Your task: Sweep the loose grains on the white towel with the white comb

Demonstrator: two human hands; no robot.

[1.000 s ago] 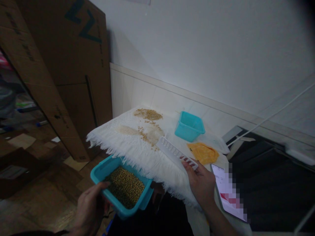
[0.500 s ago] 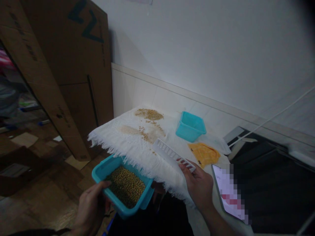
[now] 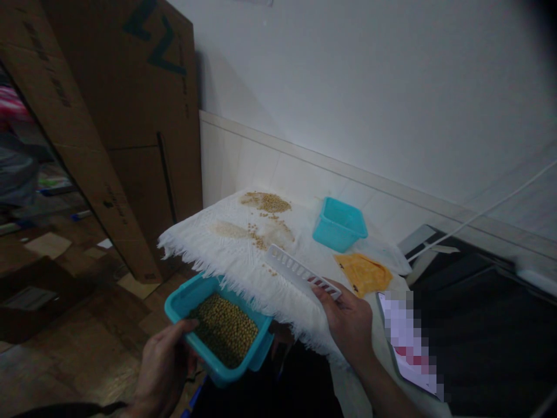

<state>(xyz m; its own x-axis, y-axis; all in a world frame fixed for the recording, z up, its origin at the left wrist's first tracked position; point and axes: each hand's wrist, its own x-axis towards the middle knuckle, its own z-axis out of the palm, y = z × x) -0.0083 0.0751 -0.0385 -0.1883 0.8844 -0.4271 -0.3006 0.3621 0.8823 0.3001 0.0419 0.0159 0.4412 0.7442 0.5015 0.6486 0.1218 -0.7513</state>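
Left grip point(image 3: 163, 364) on tub point(image 3: 180, 300) of beans point(image 3: 223, 328)

view: head | worn, faces forward and down | close over white cloth point(image 3: 243, 264) edge | single view

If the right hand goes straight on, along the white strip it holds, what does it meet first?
The white strip in the right hand would probably meet the loose beans on the white cloth first; depth is unclear.

Cardboard box point(image 3: 130, 116): big teal mark, reads like "ZZ"; small dark side print illegible. Phone screen point(image 3: 407, 342) blurred.
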